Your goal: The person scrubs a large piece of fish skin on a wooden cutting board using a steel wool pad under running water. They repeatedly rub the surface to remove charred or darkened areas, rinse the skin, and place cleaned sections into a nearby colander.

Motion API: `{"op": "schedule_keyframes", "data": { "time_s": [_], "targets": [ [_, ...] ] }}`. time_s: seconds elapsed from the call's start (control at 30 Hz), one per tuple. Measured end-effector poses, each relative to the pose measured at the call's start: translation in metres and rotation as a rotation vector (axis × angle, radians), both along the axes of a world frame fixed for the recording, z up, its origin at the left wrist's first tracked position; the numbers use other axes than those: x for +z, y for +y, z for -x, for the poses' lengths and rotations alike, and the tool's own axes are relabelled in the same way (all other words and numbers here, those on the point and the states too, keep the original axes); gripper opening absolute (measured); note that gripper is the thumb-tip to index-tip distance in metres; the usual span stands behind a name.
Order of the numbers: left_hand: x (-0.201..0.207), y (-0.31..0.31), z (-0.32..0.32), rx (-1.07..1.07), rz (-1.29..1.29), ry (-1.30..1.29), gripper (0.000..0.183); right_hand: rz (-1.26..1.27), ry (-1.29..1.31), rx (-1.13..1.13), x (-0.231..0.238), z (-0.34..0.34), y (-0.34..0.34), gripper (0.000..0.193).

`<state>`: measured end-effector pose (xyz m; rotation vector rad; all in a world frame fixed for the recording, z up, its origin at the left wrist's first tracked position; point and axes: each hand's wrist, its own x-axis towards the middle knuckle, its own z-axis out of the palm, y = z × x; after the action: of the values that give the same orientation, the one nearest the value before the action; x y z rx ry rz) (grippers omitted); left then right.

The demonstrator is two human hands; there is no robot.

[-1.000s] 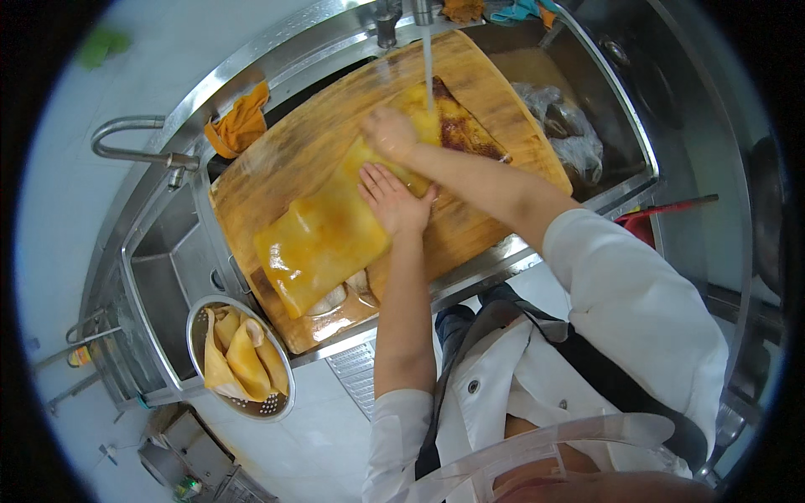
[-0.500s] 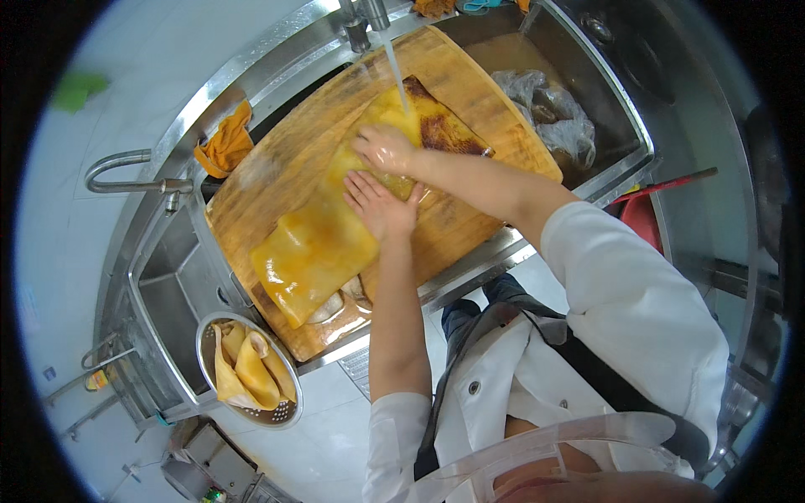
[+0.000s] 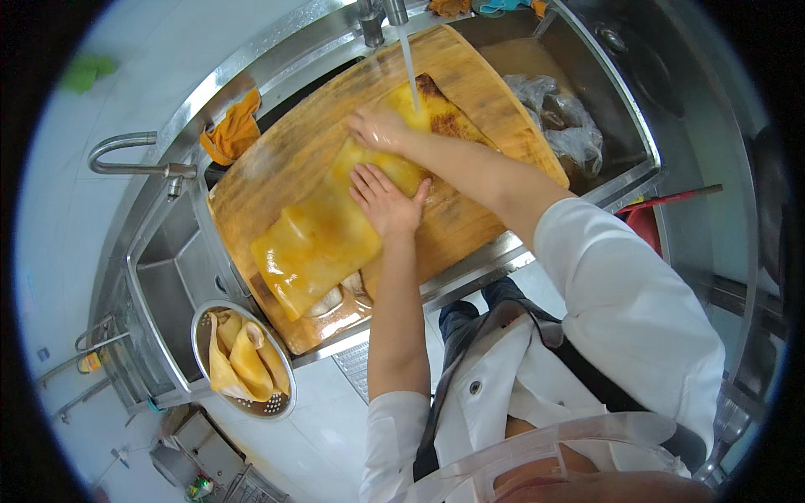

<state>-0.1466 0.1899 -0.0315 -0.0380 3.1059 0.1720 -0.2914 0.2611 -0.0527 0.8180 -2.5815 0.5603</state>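
A long, wet sheet of yellow animal skin (image 3: 314,243), seemingly pork, lies slantwise across a big wooden board (image 3: 285,159). Its far right end (image 3: 457,126) is scorched dark brown. My left hand (image 3: 387,201) presses flat on the middle of the skin, fingers spread. Beyond it, my right hand (image 3: 377,127) is curled at the skin's far edge; whatever its fingers close on is hidden. Water (image 3: 409,67) runs from a tap (image 3: 396,12) onto the skin near the scorched end. Pale pieces (image 3: 325,303) show under the skin's near left end.
The board bridges a metal sink (image 3: 180,285) on the left and another (image 3: 616,101) with murky water and a plastic bag (image 3: 566,126). A colander (image 3: 281,398) of yellow skin pieces stands at lower left. An orange cloth (image 3: 233,127) and a curved tap (image 3: 126,168) lie beyond.
My right hand has slid away from me across the skin to its far edge. My left hand stays flat in place. The whole view has shifted slightly.
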Motion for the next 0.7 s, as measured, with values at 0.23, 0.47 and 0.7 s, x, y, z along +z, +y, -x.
{"op": "schedule_keyframes", "data": {
  "time_s": [0.23,0.47,0.7],
  "targets": [
    [-0.002,-0.012,-0.003,0.032,-0.080,0.013,0.108,-0.135,0.037,-0.321,0.003,-0.032,0.062,0.018],
    [0.005,-0.001,-0.001,0.032,0.006,-0.030,0.107,0.045,0.006,0.140,0.002,-0.024,-0.002,0.018],
    [-0.004,-0.009,-0.004,0.041,-0.026,0.010,0.107,-0.119,-0.078,-0.275,-0.003,-0.007,0.041,0.015]
  ]
}}
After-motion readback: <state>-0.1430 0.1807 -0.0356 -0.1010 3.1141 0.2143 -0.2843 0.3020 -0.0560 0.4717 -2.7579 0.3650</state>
